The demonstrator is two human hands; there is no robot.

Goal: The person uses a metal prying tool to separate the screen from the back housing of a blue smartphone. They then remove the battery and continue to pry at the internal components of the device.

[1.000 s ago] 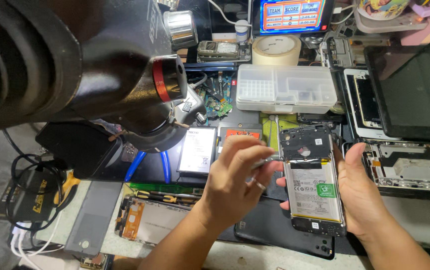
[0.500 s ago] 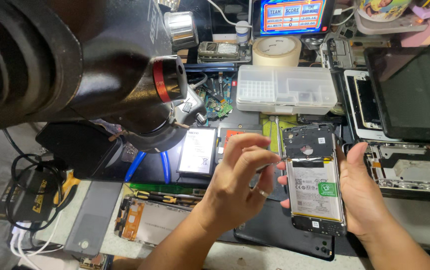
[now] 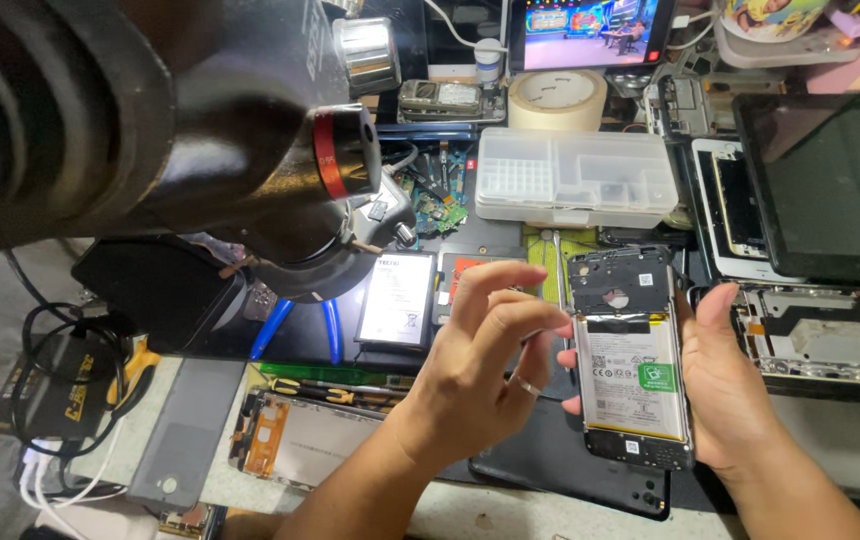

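Right hand [image 3: 735, 395] cradles the opened phone [image 3: 632, 360] upright from its right edge; left hand [image 3: 485, 365] hovers just left, fingers loosely curled, grasping nothing.

We see an opened phone [image 3: 632, 360] with its back cover off, held upright and tilted slightly, right of centre and near us above the dark surface. Its upper part is a black frame with a round camera cutout; below it a pale grey battery with a small green label fills most of the body. A narrow black strip runs across the bottom end.
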